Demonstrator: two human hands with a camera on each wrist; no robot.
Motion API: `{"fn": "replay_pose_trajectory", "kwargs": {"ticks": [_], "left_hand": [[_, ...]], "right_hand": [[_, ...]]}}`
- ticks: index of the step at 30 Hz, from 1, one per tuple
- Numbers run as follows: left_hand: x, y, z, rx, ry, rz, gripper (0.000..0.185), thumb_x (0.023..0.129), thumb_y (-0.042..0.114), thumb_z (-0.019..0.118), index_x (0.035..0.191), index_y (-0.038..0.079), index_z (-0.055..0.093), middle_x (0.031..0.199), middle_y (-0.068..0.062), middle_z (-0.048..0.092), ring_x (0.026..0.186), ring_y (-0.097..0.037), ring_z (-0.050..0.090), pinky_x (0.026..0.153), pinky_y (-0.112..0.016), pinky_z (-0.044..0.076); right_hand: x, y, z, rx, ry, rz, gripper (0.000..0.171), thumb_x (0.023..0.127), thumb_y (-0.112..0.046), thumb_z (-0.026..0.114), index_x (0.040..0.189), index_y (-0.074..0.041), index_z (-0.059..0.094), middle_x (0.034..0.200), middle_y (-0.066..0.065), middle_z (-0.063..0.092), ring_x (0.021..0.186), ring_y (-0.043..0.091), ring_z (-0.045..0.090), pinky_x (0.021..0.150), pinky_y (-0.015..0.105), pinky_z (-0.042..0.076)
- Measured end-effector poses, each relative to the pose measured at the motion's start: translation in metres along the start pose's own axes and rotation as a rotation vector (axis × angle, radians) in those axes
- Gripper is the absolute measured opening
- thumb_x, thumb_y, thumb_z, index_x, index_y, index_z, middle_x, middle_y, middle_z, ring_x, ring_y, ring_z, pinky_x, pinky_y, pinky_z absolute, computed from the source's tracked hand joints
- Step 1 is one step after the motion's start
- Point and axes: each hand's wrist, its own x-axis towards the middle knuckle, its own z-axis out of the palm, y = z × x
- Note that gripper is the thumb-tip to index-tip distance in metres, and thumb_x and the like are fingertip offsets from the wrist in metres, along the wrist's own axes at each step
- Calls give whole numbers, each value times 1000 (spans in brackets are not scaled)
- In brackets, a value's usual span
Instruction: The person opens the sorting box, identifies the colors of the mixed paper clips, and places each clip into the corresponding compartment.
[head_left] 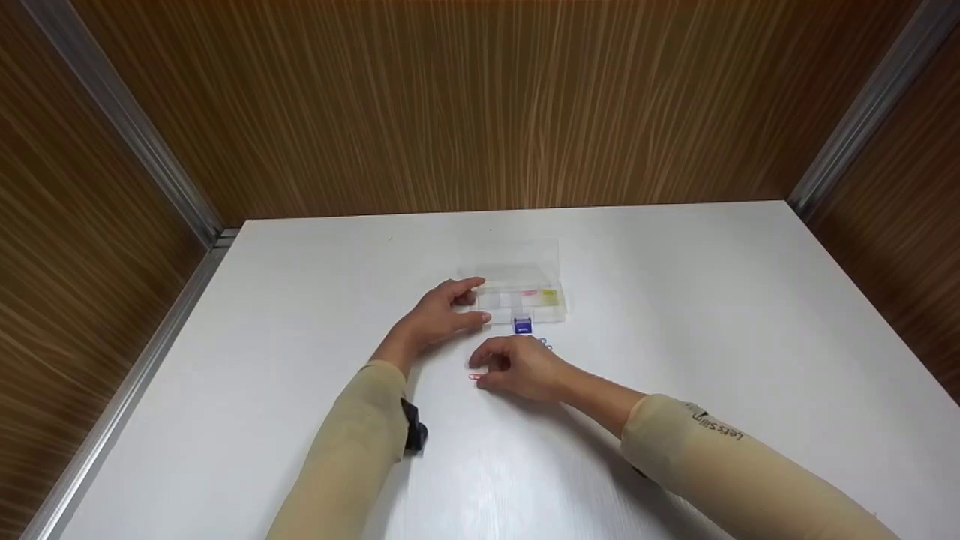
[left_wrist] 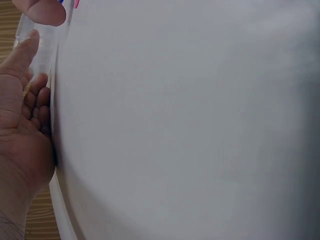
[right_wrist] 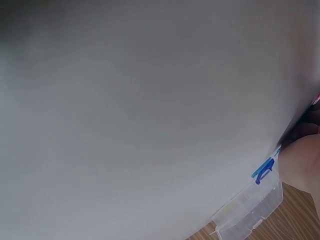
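Note:
My left hand point(head_left: 442, 313) rests at the left end of a clear plastic compartment box point(head_left: 551, 315), its thumb and index finger stretched along that end. The box's clear lid point(head_left: 517, 255) stands raised at the back. Just in front, my right hand point(head_left: 525, 367) is low over the table, thumb and index finger apart on either side of a red paper clip point(head_left: 475, 376). A dark blue piece point(head_left: 523, 325) sits at the box's front edge; in the right wrist view it looks like a looped clip point(right_wrist: 265, 171). Light blue clips point(head_left: 544, 343) lie beside my right knuckles.
Pink point(head_left: 529, 293) and yellow point(head_left: 549, 297) pieces are in the box's back right compartments. The white table point(head_left: 712, 315) is bordered by wood-grain panels point(head_left: 487, 105) behind and at the sides. A small black object point(head_left: 412, 427) is strapped at my left sleeve.

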Motion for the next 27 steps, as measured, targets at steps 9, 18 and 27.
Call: {"fn": "replay_pose_trajectory", "kwargs": {"ticks": [9,18,27], "left_hand": [[0,1,0,-2,2,17,69,96,30,82,157,18,53,126,-5,57,120,-23,51,113,-42,38],[-1,1,0,7,3,13,69,96,30,81,158,19,53,128,-6,57,121,-23,51,113,-42,38],[-1,1,0,16,8,14,68,97,30,81,157,19,53,128,-7,57,121,-24,51,113,-42,38]], "right_hand": [[0,-2,0,6,-14,-22,10,94,-12,81,104,-10,80,89,-9,74,79,3,57,74,23,46],[-2,-1,1,25,-13,-35,6,94,-10,80,100,-10,81,91,-7,76,80,2,59,76,22,47],[-2,-2,0,28,-16,-24,5,95,-12,79,96,-8,81,88,-7,75,76,0,57,72,20,45]]}}
